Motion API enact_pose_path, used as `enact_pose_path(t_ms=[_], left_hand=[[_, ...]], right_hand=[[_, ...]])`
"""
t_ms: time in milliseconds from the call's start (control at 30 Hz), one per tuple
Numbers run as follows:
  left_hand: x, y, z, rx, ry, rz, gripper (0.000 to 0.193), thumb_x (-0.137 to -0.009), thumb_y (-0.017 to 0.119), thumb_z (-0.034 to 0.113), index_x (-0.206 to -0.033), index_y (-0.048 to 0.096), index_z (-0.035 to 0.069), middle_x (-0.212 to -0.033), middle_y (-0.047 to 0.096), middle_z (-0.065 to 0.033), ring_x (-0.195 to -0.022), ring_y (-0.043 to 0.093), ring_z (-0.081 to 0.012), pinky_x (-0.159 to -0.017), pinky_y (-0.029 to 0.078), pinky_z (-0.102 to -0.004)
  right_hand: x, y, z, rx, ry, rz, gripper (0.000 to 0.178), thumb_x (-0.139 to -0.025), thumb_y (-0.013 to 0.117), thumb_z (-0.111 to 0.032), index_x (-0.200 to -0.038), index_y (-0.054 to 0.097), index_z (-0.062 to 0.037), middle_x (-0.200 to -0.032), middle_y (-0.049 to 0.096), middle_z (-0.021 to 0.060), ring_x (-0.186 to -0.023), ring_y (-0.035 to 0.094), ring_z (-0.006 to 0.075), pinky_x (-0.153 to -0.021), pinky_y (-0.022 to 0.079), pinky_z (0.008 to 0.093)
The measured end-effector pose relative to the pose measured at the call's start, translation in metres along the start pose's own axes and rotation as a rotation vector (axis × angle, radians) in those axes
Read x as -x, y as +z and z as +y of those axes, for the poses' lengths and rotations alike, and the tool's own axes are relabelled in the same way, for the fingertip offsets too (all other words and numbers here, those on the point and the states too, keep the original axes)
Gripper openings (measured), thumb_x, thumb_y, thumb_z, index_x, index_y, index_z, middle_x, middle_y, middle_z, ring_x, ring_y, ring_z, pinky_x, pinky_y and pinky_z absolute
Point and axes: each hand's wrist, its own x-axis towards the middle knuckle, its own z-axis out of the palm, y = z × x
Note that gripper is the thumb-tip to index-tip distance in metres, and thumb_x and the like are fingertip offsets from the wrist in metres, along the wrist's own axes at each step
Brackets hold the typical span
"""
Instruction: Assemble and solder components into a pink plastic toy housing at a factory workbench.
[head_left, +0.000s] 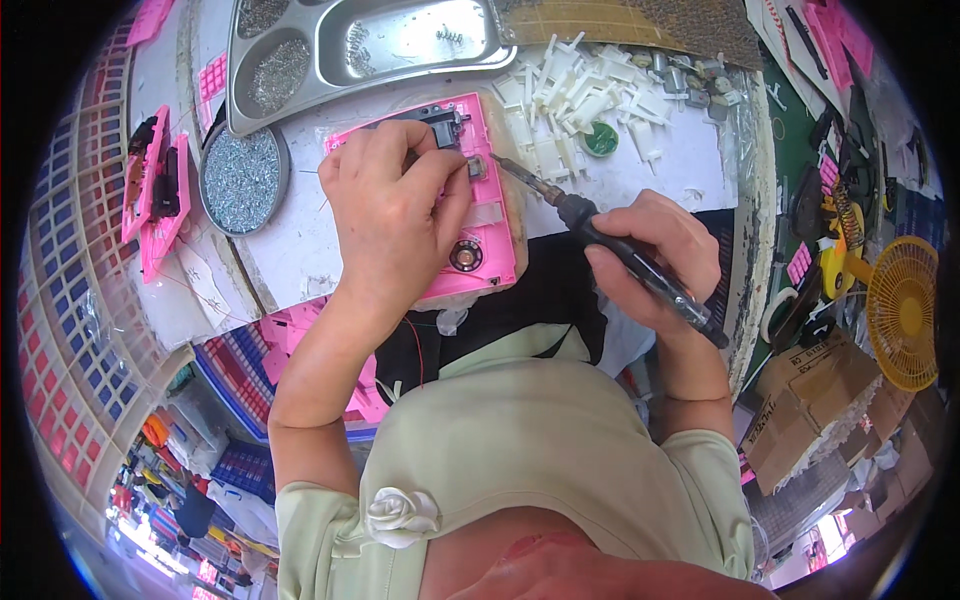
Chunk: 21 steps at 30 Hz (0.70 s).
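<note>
A pink plastic housing lies open-side up in front of me, with a black mechanism, a small metal motor and a round black part inside. My left hand rests over its left side, thumb and fingers pinched together beside the motor; whatever they grip is hidden. My right hand is wrapped round a black electric screwdriver, held tilted. Its slim metal tip points up and left, close to the motor at the housing's right edge; contact is unclear.
A metal tray holds springs and small parts. Left stands a round dish of screws near another pink assembly. White plastic pieces and metal motors lie to the right. A yellow fan is at far right.
</note>
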Motion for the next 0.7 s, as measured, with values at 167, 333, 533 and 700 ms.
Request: enact_pose_path(t_ms=[167,333,533,700], left_hand=[[0.0,0.0,-0.002,-0.016,0.016,-0.011,0.018,-0.07,0.081,0.009,-0.086,0.075,0.011,-0.091,0.06,-0.0013,-0.084,0.057,-0.0222,-0.078,0.038,-0.0381],[0.0,-0.001,-0.001,-0.028,0.022,-0.016,0.019,-0.069,0.081,0.01,-0.087,0.075,0.012,-0.09,0.059,-0.0009,-0.085,0.056,-0.0221,-0.079,0.038,-0.038],[0.001,0.001,-0.003,-0.046,0.041,-0.006,0.02,-0.068,0.081,0.011,-0.088,0.075,0.014,-0.091,0.06,-0.0005,-0.086,0.057,-0.0217,-0.08,0.037,-0.0378],[0.001,0.0,-0.002,-0.054,0.041,-0.015,0.02,-0.069,0.081,0.012,-0.088,0.075,0.014,-0.092,0.06,-0.0005,-0.087,0.057,-0.0218,-0.082,0.037,-0.0376]], right_hand=[[-0.001,0.006,0.005,-0.014,0.007,-0.004,0.026,-0.075,0.083,-0.002,-0.098,0.072,-0.0034,-0.069,0.063,0.0059,-0.055,0.058,0.019,-0.051,0.045,0.03],[-0.003,0.008,0.005,-0.03,-0.022,-0.014,0.028,-0.074,0.083,0.0,-0.099,0.071,-0.003,-0.073,0.067,0.0066,-0.056,0.059,0.0196,-0.052,0.046,0.0302],[0.0,0.016,0.011,-0.04,-0.077,0.007,0.031,-0.072,0.083,0.001,-0.1,0.071,-0.0036,-0.073,0.067,0.0068,-0.056,0.059,0.0212,-0.052,0.047,0.0309],[0.008,0.019,0.017,0.024,-0.164,0.005,0.032,-0.069,0.084,-0.001,-0.099,0.071,-0.0052,-0.068,0.06,0.0051,-0.054,0.056,0.0222,-0.049,0.044,0.0321]])
